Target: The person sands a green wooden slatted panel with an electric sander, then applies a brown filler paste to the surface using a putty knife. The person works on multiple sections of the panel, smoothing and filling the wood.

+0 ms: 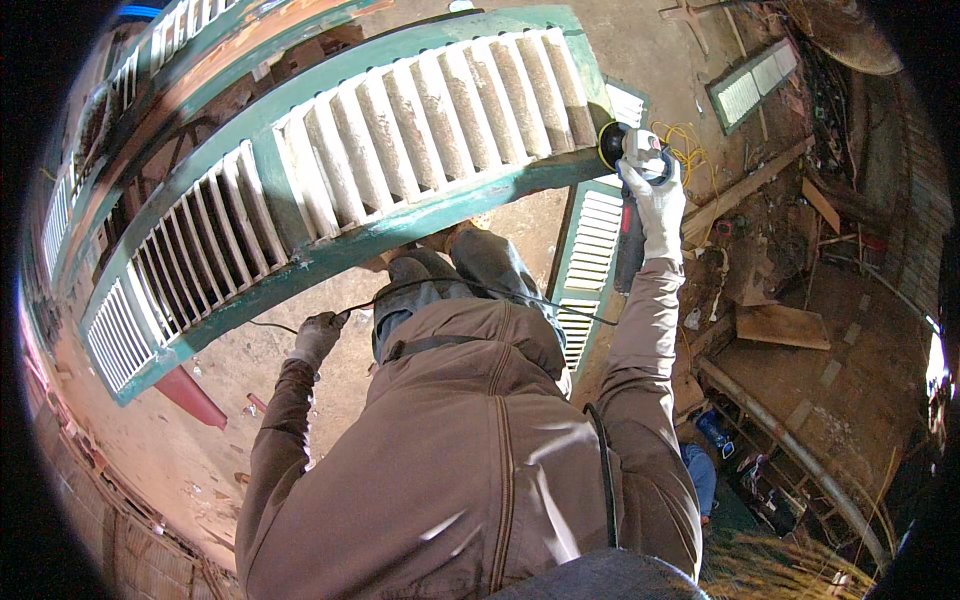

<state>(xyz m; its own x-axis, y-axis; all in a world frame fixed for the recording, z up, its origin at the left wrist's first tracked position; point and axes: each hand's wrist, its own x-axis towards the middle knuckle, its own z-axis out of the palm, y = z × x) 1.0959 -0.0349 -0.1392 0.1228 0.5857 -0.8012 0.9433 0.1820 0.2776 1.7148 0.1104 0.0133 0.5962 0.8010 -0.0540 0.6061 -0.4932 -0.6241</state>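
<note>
The long louvred wooden shutter [275,180] before me is teal-green around the frame [450,200], striped with whitish slats [430,115] blotched brown (rather patchily, I notice). The zipped cloth jacket [450,450] is plain brown; the gloved right hand [657,195] shows white. The handheld disc power tool [642,152] is white and black, edged yellow, and the thin coiled cable [688,145] is bright yellow.

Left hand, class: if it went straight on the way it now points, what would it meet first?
The left hand, with a cord in its grip, would probably meet the big shutter's near green edge. Depth is unclear from one view, so it might pass under or over.
</note>
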